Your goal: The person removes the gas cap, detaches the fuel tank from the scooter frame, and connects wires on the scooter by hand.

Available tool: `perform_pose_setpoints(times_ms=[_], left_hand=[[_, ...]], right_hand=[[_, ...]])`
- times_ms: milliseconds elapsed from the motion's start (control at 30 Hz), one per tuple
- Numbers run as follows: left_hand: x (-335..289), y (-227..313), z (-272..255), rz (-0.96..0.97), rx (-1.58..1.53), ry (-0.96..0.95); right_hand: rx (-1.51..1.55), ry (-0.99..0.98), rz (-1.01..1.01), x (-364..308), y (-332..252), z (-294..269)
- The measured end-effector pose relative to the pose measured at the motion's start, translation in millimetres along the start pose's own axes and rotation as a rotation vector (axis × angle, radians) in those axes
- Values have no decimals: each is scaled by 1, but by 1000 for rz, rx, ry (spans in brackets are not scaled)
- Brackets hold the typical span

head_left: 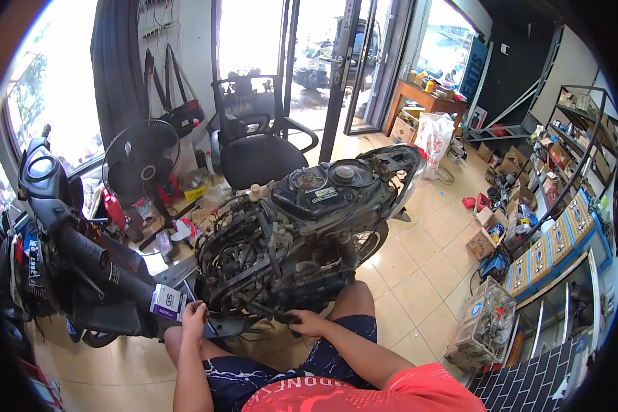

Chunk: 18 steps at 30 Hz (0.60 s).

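Note:
In front of me stands a partly stripped motorcycle (302,233), its dark tank and seat end pointing away to the right and its engine (244,261) and cables exposed. My left hand (196,318) is by the lower left of the frame, fingers pinched together; what they hold is too small to make out. Right beside it, a white and purple box (168,302) rests on a dark scooter. My right hand (307,323) reaches to the underside of the engine, its fingers curled at the lower edge and their tips partly hidden.
The black scooter (82,240) stands close on my left. Behind are a standing fan (144,165) and an office chair (264,158). To the right, a plastic crate (484,319) of parts, cardboard boxes (486,242) and a metal shelf (577,137) line the tiled floor.

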<state>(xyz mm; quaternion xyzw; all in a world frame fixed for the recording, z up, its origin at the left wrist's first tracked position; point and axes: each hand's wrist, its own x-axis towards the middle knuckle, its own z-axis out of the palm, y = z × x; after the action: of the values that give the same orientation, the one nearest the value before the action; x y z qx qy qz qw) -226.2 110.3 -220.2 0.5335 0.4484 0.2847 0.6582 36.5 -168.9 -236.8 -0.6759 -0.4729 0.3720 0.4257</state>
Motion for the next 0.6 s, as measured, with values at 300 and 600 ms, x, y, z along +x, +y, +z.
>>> perform_pose_setpoints(times_ms=[300,600], left_hand=[[37,53,-8,80,-211,150],[125,125,19,470,-300,276]], right_hand=[[-47,-35,119,-16,-4,-24],[-292,386,-371,30,-225,-199]])
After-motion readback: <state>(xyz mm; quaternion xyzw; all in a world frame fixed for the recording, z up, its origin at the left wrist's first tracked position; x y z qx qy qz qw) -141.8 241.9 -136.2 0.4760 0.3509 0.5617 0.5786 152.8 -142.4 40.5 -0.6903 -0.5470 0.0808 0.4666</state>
